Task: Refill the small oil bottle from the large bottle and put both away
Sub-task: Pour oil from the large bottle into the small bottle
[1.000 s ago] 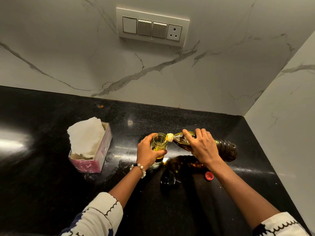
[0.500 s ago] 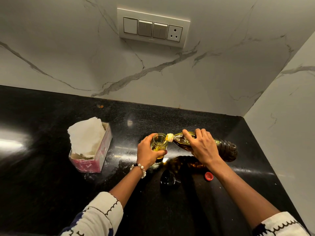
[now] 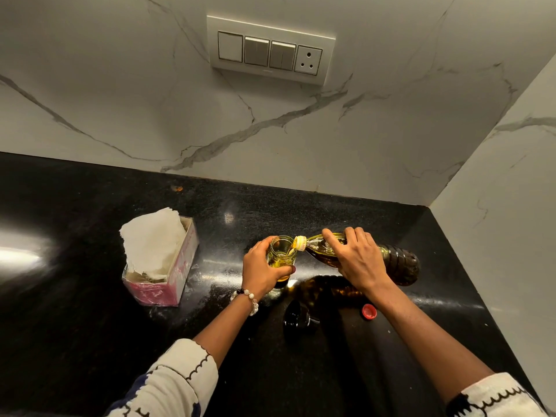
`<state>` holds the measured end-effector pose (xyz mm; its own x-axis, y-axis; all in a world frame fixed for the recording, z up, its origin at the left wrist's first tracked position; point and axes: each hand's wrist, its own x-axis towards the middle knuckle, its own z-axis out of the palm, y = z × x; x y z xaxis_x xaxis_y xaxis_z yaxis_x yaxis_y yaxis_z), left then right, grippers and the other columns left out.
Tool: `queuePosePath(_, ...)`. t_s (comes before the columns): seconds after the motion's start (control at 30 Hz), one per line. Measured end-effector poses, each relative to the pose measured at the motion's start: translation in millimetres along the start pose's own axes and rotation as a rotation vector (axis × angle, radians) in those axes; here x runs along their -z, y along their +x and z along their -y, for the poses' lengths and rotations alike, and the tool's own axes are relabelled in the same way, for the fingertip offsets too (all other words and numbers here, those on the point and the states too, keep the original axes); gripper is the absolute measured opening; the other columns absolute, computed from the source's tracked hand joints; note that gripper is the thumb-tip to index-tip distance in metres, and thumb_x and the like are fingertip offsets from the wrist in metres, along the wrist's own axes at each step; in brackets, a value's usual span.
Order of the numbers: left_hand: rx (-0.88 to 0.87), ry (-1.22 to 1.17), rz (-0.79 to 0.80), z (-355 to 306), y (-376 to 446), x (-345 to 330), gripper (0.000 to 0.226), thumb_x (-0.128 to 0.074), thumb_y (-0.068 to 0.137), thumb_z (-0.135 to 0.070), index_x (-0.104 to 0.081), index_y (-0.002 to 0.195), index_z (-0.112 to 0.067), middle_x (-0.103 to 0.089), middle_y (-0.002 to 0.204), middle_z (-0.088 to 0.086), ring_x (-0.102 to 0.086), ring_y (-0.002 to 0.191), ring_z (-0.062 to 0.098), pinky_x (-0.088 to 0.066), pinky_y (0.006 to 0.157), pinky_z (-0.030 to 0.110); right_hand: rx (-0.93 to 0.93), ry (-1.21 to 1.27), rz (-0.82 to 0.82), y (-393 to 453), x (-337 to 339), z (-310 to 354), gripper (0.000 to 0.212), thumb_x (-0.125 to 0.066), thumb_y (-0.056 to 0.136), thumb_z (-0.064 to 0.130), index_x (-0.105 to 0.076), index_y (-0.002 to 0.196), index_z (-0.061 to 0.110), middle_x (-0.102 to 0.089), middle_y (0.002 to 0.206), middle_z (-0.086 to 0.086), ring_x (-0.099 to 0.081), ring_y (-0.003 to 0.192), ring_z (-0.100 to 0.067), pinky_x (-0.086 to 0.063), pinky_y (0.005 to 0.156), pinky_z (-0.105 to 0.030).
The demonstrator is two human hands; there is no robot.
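Oil decanting, mid-pour.
Jar (image 3: 281, 256) gripped upright by left hand (image 3: 261, 273); bottle (image 3: 397, 261) gripped by right hand (image 3: 359, 260), tipped so mouth meets rim; red cap (image 3: 369, 311) set below.

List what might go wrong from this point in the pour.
1. The large bottle lies almost level, its yellow neck just at the small bottle's rim; a slight shift of the right hand could send oil onto the black counter.
2. The small bottle looks well filled, so it may overflow onto the left hand.
3. The red cap and dark lid sit loose beneath the right forearm and could be knocked.
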<state>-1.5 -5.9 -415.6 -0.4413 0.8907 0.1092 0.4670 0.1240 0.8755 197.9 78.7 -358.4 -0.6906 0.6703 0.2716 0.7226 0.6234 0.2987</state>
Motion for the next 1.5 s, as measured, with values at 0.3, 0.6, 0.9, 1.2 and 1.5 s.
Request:
queuePosePath(0.3,0.005,0.004,0.003,-0.2,-0.2,0.2,0.075,-0.090,0.058,-0.027,-0.058,0.126,-0.018,-0.063,0.119,-0.002,-0.056,0.109,0.013,-0.046,0.096,0.031,-0.006,0.017,0.005,0.2,-0.6,0.7,0.077,-0.084,0.059,0.007,-0.052,0.128,0.014,-0.059,0.085,-0.021,-0.059,0.073,-0.033,-0.051,0.059,-0.039)
queuePosePath(0.6,-0.001,0.012,0.003,-0.8,-0.5,0.4,0.074,-0.090,0.059,-0.027,-0.058,0.125,-0.018,-0.063,0.119,-0.001,-0.056,0.108,0.014,-0.047,0.096,0.033,-0.001,0.014,0.008,0.1,-0.3,-0.3,0.078,-0.085,0.059,0.008,-0.051,0.129,0.014,-0.059,0.086,-0.021,-0.059,0.074,-0.032,-0.052,0.060,-0.040)
queuePosePath(0.9,0.003,-0.003,0.007,-2.5,-0.8,1.5,0.074,-0.090,0.059,-0.025,-0.058,0.125,-0.016,-0.063,0.119,-0.001,-0.054,0.104,0.009,-0.042,0.091,0.022,-0.001,-0.007,0.005,0.0,0.2,-0.4,0.075,-0.082,0.061,0.006,-0.051,0.129,0.015,-0.059,0.085,-0.020,-0.058,0.073,-0.032,-0.051,0.060,-0.038)
queuePosePath(1.2,0.003,0.003,-0.002,-1.8,-0.9,1.1,0.075,-0.091,0.058,-0.025,-0.059,0.125,-0.017,-0.063,0.119,0.000,-0.057,0.108,0.015,-0.044,0.094,0.027,0.004,-0.004,0.001,0.1,1.3,-0.2,0.077,-0.083,0.060,0.006,-0.049,0.129,0.015,-0.059,0.085,-0.020,-0.059,0.073,-0.032,-0.051,0.059,-0.037)
queuePosePath(1.5,0.007,-0.005,0.004,-1.5,-0.6,0.6,0.075,-0.091,0.058,-0.025,-0.058,0.125,-0.016,-0.063,0.119,0.000,-0.056,0.107,0.012,-0.042,0.091,0.022,0.003,-0.015,0.011,0.8,0.3,-1.0,0.080,-0.086,0.057,0.008,-0.051,0.129,0.015,-0.060,0.086,-0.020,-0.059,0.073,-0.032,-0.051,0.060,-0.038)
